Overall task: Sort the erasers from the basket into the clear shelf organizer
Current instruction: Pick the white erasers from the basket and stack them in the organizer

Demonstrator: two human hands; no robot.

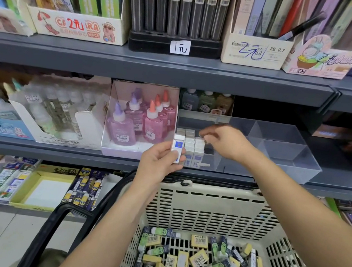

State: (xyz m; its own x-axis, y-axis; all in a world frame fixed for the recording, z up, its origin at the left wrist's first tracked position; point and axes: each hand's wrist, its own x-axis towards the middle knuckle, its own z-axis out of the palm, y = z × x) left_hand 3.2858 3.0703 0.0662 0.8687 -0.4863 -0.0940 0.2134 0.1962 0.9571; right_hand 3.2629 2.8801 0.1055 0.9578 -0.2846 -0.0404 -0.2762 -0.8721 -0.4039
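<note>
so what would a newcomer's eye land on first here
Centre frame, the left hand holds a white-and-blue eraser up before the clear organizer, where the right hand reaches over neat rows of white erasers. Below, the cream basket holds a jumble of yellow and green erasers. Pink glue bottles stand just left of the organizer.

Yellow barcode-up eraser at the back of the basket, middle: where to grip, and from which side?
Probably best from straight above: the basket walls block side approaches. The yellow eraser lies flat, barcode up, so pinch across its narrow width, on the far and near long edges. Bare floor shows along both; a dark-sleeved eraser crowds its right end.
</note>
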